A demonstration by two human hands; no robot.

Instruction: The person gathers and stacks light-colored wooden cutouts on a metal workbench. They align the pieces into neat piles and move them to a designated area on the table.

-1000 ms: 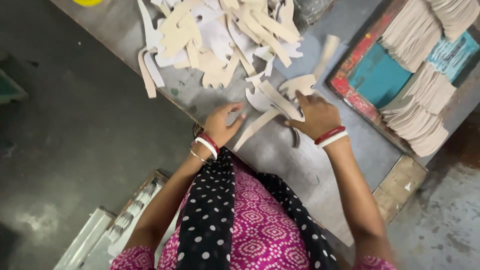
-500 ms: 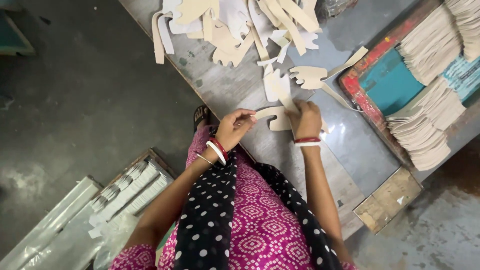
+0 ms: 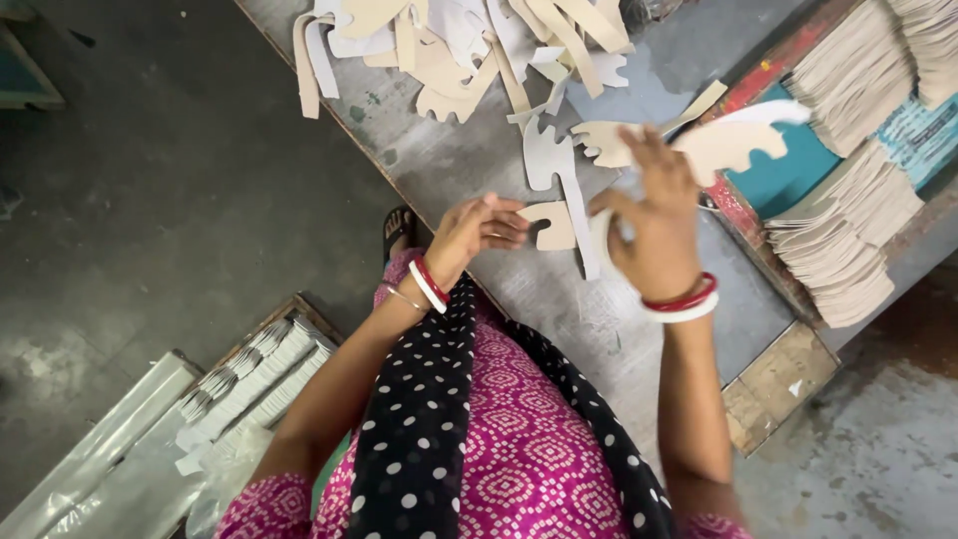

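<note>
We are lifting a tan cut-out piece [image 3: 733, 143] with the right hand [image 3: 654, 225], fingers closed on it; half a second ago it lay lower on the metal table [image 3: 599, 309]. The left hand [image 3: 479, 228] is pinching a smaller cut-out [image 3: 552, 226] that it has separated from the first. Far right, a wooden tray [image 3: 773, 384] is holding stacked sheets [image 3: 838, 255] beside a teal board [image 3: 773, 165].

Garment: pink-magenta top with a small white diamond-dot print, short sleeves, arms bare below. Black scarf with white polka dots hangs down the front in two strips. Left hand [image 3: 477, 232] wrist: red, white and thin metal bangles; right hand [image 3: 654, 225] wrist: red and white bangles.
</note>
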